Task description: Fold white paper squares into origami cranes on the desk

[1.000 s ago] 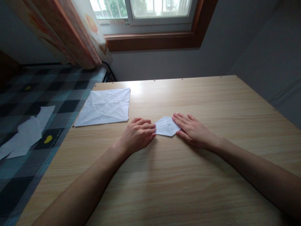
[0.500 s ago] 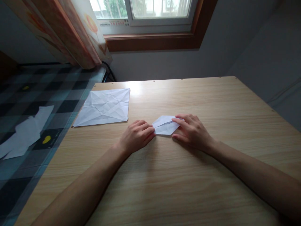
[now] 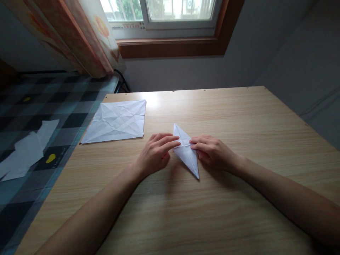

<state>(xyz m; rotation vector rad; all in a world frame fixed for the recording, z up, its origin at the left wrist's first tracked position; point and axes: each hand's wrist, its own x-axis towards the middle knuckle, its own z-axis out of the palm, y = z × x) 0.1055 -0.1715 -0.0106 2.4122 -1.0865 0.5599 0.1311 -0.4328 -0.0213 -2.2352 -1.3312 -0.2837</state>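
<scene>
Head view: left fingers (image 3: 171, 145) and right fingers (image 3: 199, 140) touch folded paper (image 3: 189, 156).

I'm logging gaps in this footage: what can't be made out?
Head view:
Underside of the folded paper: hidden by its top.
Palm of the right hand: hidden by its back.
Left end of the white scraps: cut off by the picture edge.
Lettering beside the yellow mark: too small to read.

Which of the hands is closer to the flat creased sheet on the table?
Left. The left hand is beside the near right corner of the creased sheet; the right hand is farther off, to the right of the folded paper.
</scene>
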